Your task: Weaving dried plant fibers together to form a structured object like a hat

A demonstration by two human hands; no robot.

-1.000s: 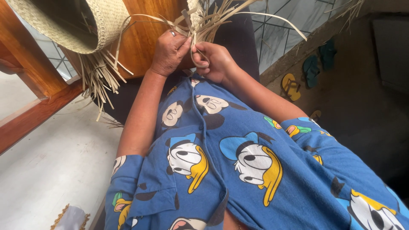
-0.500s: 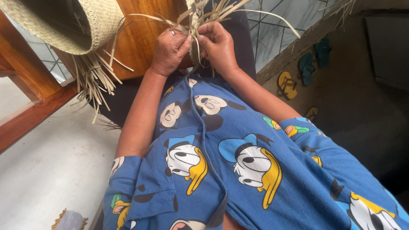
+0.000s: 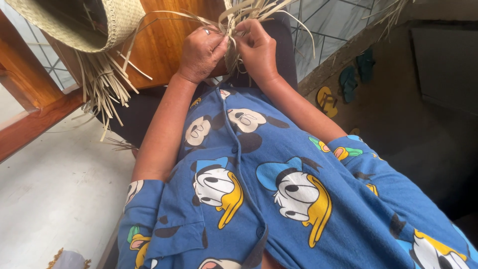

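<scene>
My left hand (image 3: 200, 52) and my right hand (image 3: 258, 47) meet at the top middle, both pinching thin pale straw strips (image 3: 238, 14) of a partly woven piece. Loose strip ends fan out above and to the right of my fingers. A ring shows on my left hand. A woven straw hat (image 3: 94, 22) with a long unfinished fringe hangs at the top left, apart from my hands. My blue cartoon-print shirt (image 3: 259, 184) fills the lower half of the view.
A wooden frame (image 3: 35, 94) runs along the left, with a brown wooden panel behind my hands. Pale floor lies at the lower left. Yellow and teal flip-flops (image 3: 343, 87) sit on the dark ground at the right, near a tiled wall.
My right hand has risen from below the weave to beside my left hand, pulling a strip up with it. The loose strip ends have swung inward.
</scene>
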